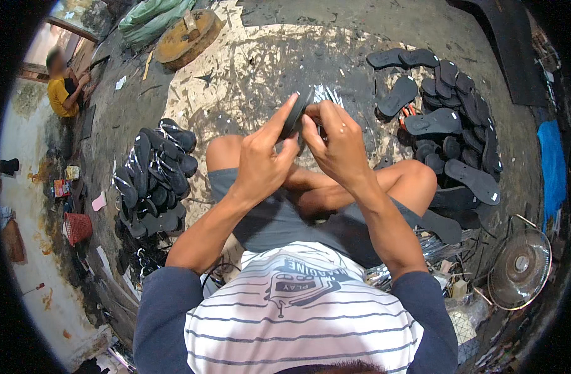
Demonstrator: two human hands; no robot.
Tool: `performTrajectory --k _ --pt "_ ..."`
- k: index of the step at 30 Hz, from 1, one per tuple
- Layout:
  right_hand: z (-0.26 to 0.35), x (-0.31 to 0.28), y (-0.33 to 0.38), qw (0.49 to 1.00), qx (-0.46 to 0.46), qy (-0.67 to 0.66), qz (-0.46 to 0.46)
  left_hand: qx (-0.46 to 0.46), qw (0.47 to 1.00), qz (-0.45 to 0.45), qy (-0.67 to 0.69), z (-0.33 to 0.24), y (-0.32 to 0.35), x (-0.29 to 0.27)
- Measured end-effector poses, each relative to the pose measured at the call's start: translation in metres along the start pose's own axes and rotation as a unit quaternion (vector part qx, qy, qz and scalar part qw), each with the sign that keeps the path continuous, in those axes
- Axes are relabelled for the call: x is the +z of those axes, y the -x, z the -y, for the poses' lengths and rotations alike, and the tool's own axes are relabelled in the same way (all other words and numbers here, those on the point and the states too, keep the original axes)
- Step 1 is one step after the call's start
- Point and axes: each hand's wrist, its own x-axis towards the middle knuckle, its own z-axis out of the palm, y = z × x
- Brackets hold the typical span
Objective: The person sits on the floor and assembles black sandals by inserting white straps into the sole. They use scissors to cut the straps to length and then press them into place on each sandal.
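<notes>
A black flip-flop sole is held up on edge in front of me, over my crossed legs. My left hand is closed round its left side, fingers along one face and thumb at the near end. My right hand is pinched at the sole's right side; what lies between its fingertips is hidden by the fingers. Just beyond the hands lies a bunch of shiny silvery straps on the dark-stained sheet. Loose black soles are heaped to the right of my right hand.
On the left sits a pile of black flip-flops with shiny straps. A round wooden block and green sack stand at the far left. A fan is at lower right, a red basket by the wall. Another person sits far left.
</notes>
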Motion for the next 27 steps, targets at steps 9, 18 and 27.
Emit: performTrajectory --k 9,18,27 --pt "-0.014 -0.001 -0.006 0.999 0.042 -0.009 0.030 -0.017 0.999 -0.026 -0.010 0.017 -0.017 0.004" --pt "-0.008 0.003 -0.009 0.998 0.001 0.045 0.046 0.023 0.998 -0.010 -0.063 0.008 -0.014 0.010" --pt "-0.022 0.011 -0.013 0.994 -0.032 0.071 0.078 0.006 0.998 -0.013 -0.057 0.016 -0.015 0.013"
